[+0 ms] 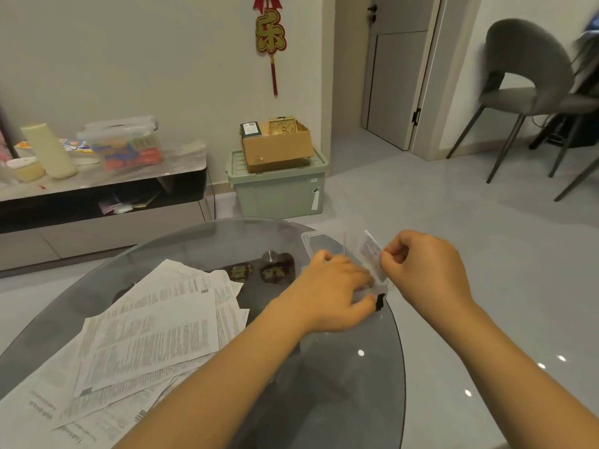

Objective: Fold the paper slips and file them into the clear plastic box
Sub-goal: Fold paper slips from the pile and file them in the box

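Glass bench (340, 384) fills lower frame; loose paper slips (146, 335) piled lower left. Clear plastic box (319, 243) right of centre, left hand (337, 291) gripping its near edge. Right hand (424, 265) pinches folded slip (372, 259) above box.

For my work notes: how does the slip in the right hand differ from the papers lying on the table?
The folded slip is small and held upright over the clear plastic box, pinched by the right hand. The paper pile is unfolded, larger and lies flat on the glass table, untouched. Both are white printed paper.
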A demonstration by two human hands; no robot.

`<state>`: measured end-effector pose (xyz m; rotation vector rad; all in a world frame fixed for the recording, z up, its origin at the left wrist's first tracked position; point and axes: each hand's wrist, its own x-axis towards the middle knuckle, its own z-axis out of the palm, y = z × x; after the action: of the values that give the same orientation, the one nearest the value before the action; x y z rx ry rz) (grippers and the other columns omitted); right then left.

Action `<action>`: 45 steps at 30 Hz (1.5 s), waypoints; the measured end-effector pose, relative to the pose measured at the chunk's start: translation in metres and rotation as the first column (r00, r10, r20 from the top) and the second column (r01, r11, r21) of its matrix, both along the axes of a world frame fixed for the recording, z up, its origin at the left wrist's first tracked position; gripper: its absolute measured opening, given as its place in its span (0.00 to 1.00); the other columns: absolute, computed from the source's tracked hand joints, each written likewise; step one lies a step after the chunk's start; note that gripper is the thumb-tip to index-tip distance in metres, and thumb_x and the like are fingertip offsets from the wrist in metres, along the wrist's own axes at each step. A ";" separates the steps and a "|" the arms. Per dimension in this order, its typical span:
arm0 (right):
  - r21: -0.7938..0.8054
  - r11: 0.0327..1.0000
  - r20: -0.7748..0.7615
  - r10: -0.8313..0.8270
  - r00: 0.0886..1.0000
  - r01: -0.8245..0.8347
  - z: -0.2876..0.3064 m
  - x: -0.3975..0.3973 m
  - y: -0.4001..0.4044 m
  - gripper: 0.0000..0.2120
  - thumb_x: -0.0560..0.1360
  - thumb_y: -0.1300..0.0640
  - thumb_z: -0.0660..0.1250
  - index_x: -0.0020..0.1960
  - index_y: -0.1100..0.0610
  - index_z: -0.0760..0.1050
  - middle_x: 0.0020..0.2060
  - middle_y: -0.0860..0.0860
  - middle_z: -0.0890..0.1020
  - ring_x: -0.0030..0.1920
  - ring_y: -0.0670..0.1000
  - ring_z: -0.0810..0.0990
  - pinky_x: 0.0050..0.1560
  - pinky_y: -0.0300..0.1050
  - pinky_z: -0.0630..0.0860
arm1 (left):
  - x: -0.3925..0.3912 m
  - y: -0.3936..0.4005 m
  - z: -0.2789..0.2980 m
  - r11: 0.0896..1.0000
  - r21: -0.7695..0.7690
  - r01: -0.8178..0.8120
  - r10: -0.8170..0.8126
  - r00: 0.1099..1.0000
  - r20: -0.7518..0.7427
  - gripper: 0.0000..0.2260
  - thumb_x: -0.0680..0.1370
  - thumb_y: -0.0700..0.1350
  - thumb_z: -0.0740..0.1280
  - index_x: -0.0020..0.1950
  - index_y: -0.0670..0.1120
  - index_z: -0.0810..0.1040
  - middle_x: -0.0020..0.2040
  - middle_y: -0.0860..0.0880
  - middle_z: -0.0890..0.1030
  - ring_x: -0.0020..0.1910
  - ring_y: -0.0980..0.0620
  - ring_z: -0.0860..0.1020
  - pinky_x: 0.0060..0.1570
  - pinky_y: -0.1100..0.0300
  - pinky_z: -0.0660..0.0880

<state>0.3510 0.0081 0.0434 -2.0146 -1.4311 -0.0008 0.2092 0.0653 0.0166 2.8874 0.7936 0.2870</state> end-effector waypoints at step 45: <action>-0.303 0.941 -0.132 0.119 0.984 -0.155 -0.007 0.006 0.019 0.21 0.77 0.65 0.60 0.68 0.55 0.65 0.56 0.54 0.75 0.46 0.49 0.72 0.46 0.42 0.71 | 0.009 0.010 -0.011 1.000 0.016 -0.010 0.013 0.984 -0.180 0.33 0.73 0.69 0.46 0.71 0.53 0.67 0.73 0.54 0.65 0.73 0.54 0.60 0.69 0.48 0.53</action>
<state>0.3575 0.0270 0.0362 -2.1181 -1.5742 0.4178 0.2181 0.0750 0.0056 2.9549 0.8391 0.0325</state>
